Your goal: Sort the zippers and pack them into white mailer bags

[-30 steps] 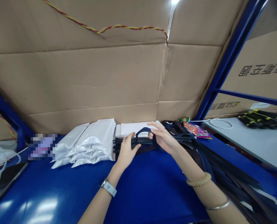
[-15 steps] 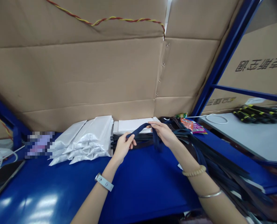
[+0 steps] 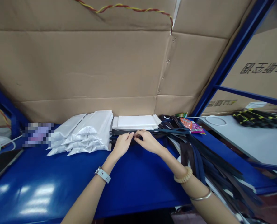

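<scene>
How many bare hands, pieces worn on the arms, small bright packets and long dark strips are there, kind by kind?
Bare hands, left hand and right hand: 2
Pale-banded wristwatch: 1
Beige ridged bracelet: 1
Silver metal bangle: 1
Small packets, green packet, orange packet, purple packet: 3
Total: 8
Long dark strips: overlapping, uncountable

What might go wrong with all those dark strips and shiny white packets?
The dark strips heaped on the right overlap one another, so pulling one might tangle or drag others. The metal bangle on the right arm looks close to them in this view and could perhaps snag. The white plastic packets are stacked beside the left hand, so a bump might make some slide.
</scene>
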Motion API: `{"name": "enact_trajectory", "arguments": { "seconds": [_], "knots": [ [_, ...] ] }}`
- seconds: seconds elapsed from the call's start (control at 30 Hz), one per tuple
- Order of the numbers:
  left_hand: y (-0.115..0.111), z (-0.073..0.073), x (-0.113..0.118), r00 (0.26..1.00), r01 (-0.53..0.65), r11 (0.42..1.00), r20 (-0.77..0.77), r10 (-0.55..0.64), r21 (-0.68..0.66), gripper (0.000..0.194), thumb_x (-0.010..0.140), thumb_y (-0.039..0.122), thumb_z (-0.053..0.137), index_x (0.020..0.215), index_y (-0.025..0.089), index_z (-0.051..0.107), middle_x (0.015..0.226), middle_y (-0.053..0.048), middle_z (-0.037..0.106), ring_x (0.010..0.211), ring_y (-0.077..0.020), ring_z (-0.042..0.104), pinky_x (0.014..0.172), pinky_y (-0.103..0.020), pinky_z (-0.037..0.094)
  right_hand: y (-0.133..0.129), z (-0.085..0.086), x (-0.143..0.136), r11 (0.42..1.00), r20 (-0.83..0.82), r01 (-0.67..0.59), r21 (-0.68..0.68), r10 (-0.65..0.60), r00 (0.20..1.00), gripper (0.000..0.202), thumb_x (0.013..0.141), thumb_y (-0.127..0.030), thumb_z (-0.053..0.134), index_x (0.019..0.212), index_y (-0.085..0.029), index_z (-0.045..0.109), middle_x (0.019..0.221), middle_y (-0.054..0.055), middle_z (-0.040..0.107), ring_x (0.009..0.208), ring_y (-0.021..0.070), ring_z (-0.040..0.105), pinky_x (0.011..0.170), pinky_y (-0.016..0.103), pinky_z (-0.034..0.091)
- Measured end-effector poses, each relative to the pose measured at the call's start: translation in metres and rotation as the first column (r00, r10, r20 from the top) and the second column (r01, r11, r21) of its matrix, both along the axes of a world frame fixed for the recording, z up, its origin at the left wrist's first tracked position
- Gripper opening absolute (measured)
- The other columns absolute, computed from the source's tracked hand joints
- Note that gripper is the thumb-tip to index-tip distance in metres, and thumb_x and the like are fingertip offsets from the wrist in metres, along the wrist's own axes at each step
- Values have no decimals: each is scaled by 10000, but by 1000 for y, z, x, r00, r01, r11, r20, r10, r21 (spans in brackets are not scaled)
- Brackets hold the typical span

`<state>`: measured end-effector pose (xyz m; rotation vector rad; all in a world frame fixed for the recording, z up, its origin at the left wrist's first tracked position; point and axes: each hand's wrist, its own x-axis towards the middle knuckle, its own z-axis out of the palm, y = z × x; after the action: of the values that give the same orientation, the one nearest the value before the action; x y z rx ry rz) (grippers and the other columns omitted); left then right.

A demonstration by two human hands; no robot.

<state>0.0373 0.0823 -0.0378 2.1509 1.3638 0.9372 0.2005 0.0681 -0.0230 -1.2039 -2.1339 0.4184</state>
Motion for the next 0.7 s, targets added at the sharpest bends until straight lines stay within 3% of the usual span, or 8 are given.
{"name": "enact_trajectory", "arguments": {
  "seconds": [0.17,0.4,0.57,0.7],
  "knots": [
    [0,-5,0,999,-36,999,-37,37,32,456,915,453,297,680,180,576,649,-30,617,608,-158,544,578,-247,331,2,-4,0,979,-123,-96,-181,74,990,175,851,-242,472,813,-165,623,775,35,665,719,146,590,693,260,406],
    [-2,1,-2,995,-35,996,-86,42,80,431,912,445,316,678,183,566,653,-32,617,602,-150,532,574,-241,315,6,-10,-1,978,-243,-81,-192,33,970,216,813,-187,423,667,-174,582,682,-1,641,667,125,567,674,232,387],
    [-5,8,0,984,-98,987,-134,115,125,443,904,474,318,654,189,548,589,-23,567,554,-146,495,562,-247,286,6,-4,-1,993,-195,10,-115,-32,980,233,781,-200,429,567,-169,516,583,-19,534,592,116,477,613,235,346],
    [-8,17,0,982,-160,974,-70,173,163,440,899,475,338,601,191,492,543,-6,504,536,-139,466,553,-251,264,3,5,1,987,-118,148,70,-139,983,227,772,-224,468,568,-172,553,639,14,504,686,156,454,678,280,351]
  ]
}}
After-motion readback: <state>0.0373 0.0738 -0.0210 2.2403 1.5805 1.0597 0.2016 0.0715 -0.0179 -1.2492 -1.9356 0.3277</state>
